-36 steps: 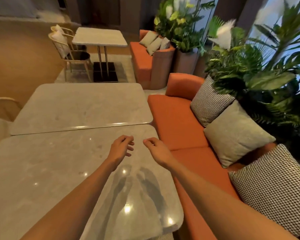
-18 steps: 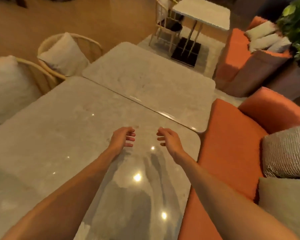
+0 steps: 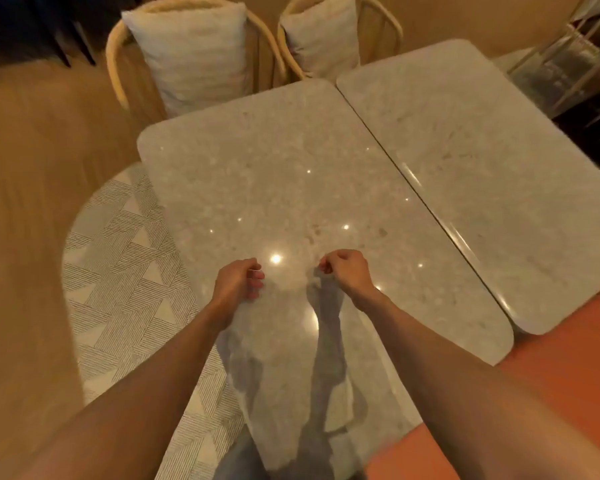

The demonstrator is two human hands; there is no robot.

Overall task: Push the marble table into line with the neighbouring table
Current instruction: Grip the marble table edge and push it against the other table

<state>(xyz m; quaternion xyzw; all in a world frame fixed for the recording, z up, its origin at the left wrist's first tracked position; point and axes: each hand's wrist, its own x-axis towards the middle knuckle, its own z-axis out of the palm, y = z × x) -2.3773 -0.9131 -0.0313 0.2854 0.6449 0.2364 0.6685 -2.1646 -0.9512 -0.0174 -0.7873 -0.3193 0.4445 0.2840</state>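
The marble table (image 3: 291, 174) stretches away from me in the middle of the view, its pale top glossy with light spots. The neighbouring table (image 3: 492, 161) lies along its right side, a thin dark seam between the two tops. At both ends their short edges look nearly level. My left hand (image 3: 237, 280) and my right hand (image 3: 347, 271) hover side by side above the near half of the marble table. Both have loosely curled fingers and hold nothing. I cannot tell whether either touches the top.
Two rattan chairs (image 3: 129, 74) with cream cushions (image 3: 194, 50) stand at the tables' far ends. An orange sofa seat (image 3: 568, 344) borders the near right. A striped patterned rug (image 3: 125, 278) on the wooden floor lies left. Metal furniture legs (image 3: 575, 67) show at top right.
The view has swung left and down, so the sofa and plants left the frame and the chairs came in. My hands stayed over the table and their fingers curled in more.
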